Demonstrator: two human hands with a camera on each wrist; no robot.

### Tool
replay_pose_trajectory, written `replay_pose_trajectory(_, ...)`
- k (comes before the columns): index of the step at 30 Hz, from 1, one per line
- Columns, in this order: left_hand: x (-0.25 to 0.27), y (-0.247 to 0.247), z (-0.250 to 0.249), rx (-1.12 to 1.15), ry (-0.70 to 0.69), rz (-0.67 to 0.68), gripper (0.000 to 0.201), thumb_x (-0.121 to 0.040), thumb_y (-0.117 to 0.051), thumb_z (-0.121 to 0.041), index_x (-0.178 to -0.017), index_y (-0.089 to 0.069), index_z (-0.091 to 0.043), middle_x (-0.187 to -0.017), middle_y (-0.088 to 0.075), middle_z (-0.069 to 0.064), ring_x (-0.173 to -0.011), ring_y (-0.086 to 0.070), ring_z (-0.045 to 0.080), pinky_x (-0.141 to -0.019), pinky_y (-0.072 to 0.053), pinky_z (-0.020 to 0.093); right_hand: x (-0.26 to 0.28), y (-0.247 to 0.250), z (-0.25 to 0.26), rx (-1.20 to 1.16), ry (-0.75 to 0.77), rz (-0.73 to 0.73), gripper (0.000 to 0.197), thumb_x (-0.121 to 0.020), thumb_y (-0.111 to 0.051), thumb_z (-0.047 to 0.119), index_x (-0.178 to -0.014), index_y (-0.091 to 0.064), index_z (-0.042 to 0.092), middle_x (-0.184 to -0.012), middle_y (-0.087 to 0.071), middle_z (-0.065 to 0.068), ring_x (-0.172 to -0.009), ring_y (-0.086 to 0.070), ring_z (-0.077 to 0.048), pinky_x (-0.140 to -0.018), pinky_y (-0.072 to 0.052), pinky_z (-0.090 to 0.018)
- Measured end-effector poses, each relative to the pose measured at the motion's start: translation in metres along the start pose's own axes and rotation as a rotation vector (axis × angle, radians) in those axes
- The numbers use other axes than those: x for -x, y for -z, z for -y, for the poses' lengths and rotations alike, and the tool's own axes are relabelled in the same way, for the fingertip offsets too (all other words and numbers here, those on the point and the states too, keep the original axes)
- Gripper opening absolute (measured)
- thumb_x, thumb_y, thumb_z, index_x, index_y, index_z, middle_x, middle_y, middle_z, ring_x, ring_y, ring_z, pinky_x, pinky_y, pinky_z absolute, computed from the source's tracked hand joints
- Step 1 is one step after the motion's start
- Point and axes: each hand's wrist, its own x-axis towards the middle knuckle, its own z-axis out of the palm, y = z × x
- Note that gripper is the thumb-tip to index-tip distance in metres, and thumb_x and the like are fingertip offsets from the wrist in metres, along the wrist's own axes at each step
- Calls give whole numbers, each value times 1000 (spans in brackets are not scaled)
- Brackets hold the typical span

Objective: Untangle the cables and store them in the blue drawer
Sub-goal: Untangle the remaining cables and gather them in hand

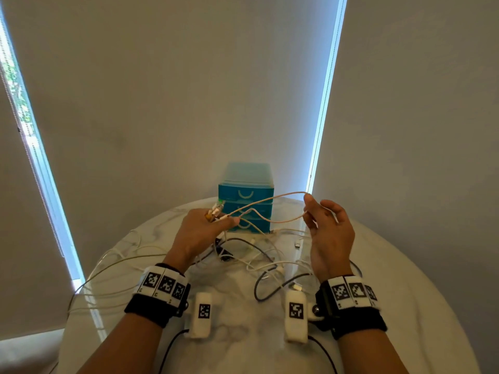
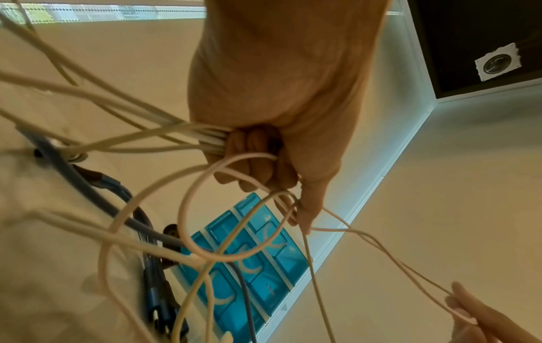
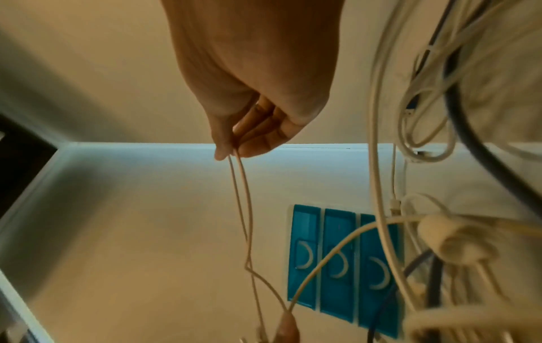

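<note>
My left hand is raised above the table and grips a bundle of white cables with their plug ends sticking out past the fingers. My right hand pinches the folded loop of a thin pinkish cable between thumb and fingers; the two strands run back to the left hand. Behind both hands stands the blue drawer unit with three shut drawers. A tangle of white and dark cables lies on the table under the hands.
The round white marble table stands against a wall with blinds. A small dark USB plug lies right of the tangle. Loose white cables trail over the table's left edge. A dark blue cable hangs near the left hand.
</note>
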Motion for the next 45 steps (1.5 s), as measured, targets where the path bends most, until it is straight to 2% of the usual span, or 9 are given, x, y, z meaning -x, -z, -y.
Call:
replay_pose_trajectory(7,7,1,-11,93,-39,27,16,-85,-89,-47,-95,-85,-35,-90,-82,-15,-85,-76,5,-80,-55,28,1,-1,-5,-172,-292,124,15,-92,-83,10,-100,-70,14,-92,-75,-3,-79,-72,-9,-70,-62,-20)
replay_pose_trajectory(13,13,1,-22,78,-156,197,36,-82,-89,-51,-117,-81,-45,-110,-80,-25,-101,-74,-6,-94,-54,26,9,-8,-9,-196,-368,140,14,-94,-80,9,-106,-74,6,-100,-76,-5,-89,-75,-10,-78,-64,-22)
replay_pose_trajectory(18,12,-5,-18,-34,-211,164,40,-86,-84,-58,-124,-78,-44,-95,-78,-28,-83,-69,-12,-74,-50,13,18,-17,-6,-299,-436,261,17,-96,-76,6,-111,-71,1,-101,-78,-10,-84,-75,-10,-75,-64,-21)
replay_pose_trajectory(21,14,-4,-22,74,-253,92,40,-90,-81,-54,-130,-74,-47,-91,-80,-17,-73,-67,-9,-70,-48,9,17,-19,-9,-279,-443,331,42,-97,-77,10,-134,-66,-5,-130,-73,-19,-90,-73,-13,-76,-64,-21)
replay_pose_trajectory(28,13,-3,-23,217,-237,-107,27,-88,-83,-56,-89,-86,-29,-81,-80,4,-78,-73,28,-75,-57,48,20,-22,-15,-246,-339,399,30,-106,-61,14,-128,-64,-5,-131,-73,-24,-117,-75,-27,-90,-64,-26)
replay_pose_trajectory(32,11,0,-23,287,-171,-130,32,-88,-83,-54,-90,-86,-21,-53,-54,-13,-52,-44,5,-61,-39,29,30,-23,-31,177,-423,525,29,-98,-71,3,-127,-70,0,-129,-74,-21,-119,-74,-30,-91,-63,-30)
replay_pose_trajectory(37,16,1,-30,293,-212,-70,20,-94,-81,-41,-100,-87,-23,-64,-72,-15,-55,-57,-6,-58,-43,9,48,-32,-43,622,-220,668,16,-96,-80,18,-112,-82,18,-110,-82,1,-106,-78,-20,-95,-63,-32)
replay_pose_trajectory(41,9,6,-19,98,-196,165,37,-84,-87,-55,-116,-82,-37,-100,-83,-15,-89,-76,-2,-82,-59,24,36,-26,-33,386,-73,413,17,-100,-75,16,-116,-79,13,-111,-81,-7,-107,-79,-22,-92,-65,-33)
replay_pose_trajectory(45,0,2,-4,-135,-115,134,21,-78,-92,-52,-88,-85,-34,-77,-79,-13,-70,-71,6,-70,-52,32,24,-25,-18,119,-131,293,24,-100,-74,14,-120,-75,1,-108,-80,-15,-99,-79,-27,-86,-66,-33)
